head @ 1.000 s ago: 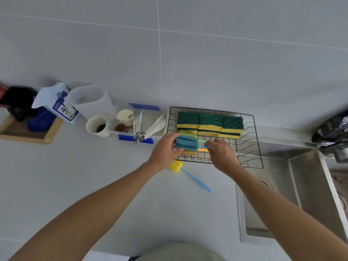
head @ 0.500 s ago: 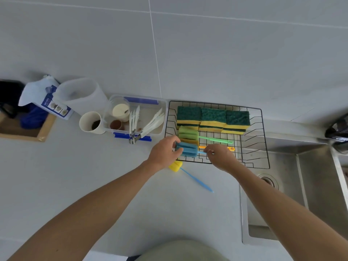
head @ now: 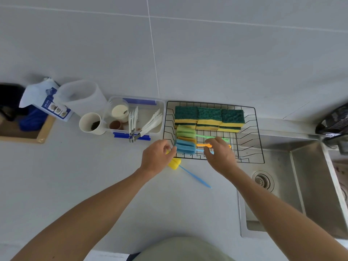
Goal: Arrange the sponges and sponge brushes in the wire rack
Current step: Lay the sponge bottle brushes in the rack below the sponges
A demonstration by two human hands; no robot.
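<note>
Head view shows the grey counter (head: 94, 185) with the wire rack (head: 259, 147) standing beside the sink (head: 310, 185). In the rack's back row stand green and yellow sponges (head: 209, 118); in front lie a green sponge brush (head: 185, 131), an orange one, and a blue sponge brush (head: 184, 147). The left hand (head: 156, 159) pinches its blue foam head, the right hand (head: 219, 154) is closed on its handle. A yellow sponge brush (head: 174, 162) lies on the counter, just outside the rack.

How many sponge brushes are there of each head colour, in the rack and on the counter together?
Green sponge brush: 1
Orange sponge brush: 1
Blue sponge brush: 1
Yellow sponge brush, on the counter: 1
Total: 4
</note>
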